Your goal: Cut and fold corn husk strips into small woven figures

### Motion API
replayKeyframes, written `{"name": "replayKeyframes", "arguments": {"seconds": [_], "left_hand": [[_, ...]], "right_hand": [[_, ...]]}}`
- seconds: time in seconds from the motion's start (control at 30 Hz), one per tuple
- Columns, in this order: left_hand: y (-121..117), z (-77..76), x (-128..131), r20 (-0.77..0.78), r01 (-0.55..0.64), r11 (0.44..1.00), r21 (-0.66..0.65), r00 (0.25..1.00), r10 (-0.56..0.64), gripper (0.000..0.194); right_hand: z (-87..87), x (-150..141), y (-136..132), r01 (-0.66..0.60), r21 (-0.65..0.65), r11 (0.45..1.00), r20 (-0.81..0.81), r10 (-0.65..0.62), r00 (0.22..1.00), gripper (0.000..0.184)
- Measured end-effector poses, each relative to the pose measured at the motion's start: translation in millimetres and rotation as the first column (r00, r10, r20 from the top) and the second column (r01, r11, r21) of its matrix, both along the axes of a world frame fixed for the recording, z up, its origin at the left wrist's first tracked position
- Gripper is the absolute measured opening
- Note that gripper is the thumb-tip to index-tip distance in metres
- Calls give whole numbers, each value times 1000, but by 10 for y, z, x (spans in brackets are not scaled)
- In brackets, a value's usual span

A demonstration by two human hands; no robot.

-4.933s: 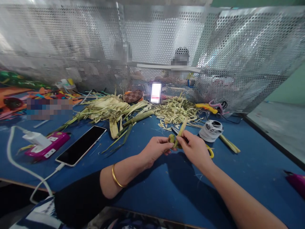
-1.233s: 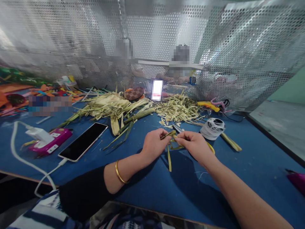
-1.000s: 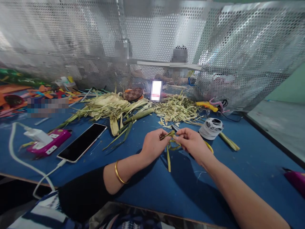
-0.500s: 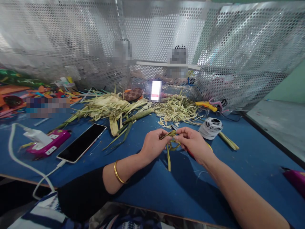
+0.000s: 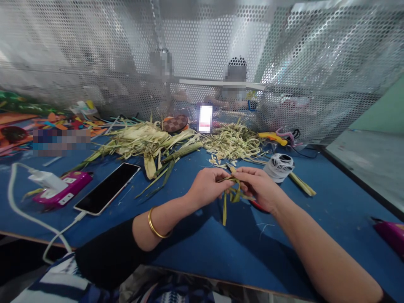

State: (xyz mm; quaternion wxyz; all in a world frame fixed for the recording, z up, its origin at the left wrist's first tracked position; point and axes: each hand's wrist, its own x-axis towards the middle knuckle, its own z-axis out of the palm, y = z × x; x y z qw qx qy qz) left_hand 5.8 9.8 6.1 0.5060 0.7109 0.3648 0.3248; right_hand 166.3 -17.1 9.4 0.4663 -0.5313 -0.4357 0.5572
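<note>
The left hand [image 5: 208,185] and right hand [image 5: 259,188] each pinch the green leaf strip [image 5: 235,194] in a firm grip above the worktop [image 5: 192,252], between its near and far edges.

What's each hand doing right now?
Left hand: closed, pinching leaf strips.
Right hand: closed, pinching the same strips.

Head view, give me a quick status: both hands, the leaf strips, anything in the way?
Left-hand grip closed on leaf strips. Right-hand grip touching them, closure unclear. One end hanging. White spool just beyond right-hand grip, not blocking.
</note>
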Motion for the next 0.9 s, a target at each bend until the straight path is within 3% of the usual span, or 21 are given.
{"name": "replayKeyframes", "arguments": {"seconds": [0.2, 0.37, 0.57, 0.9], "left_hand": [[-43, 112, -16, 38, 118, 982, -147, 993, -113, 13], [-52, 128, -41, 113, 235, 914, -330, 971, -209, 18], [-25, 83, -73, 174, 316, 868, -382, 947, -269, 31], [-78, 54, -67, 34, 285, 871, -400, 954, -297, 29]], "right_hand": [[33, 43, 27, 84, -2, 996, -128, -84, 988, 22], [16, 62, 65, 215, 79, 973, -223, -193, 956, 26], [14, 79, 85, 431, 84, 899, -321, -385, 866, 28], [-99, 58, 100, 375, 75, 924, -271, -343, 899, 32]]}}
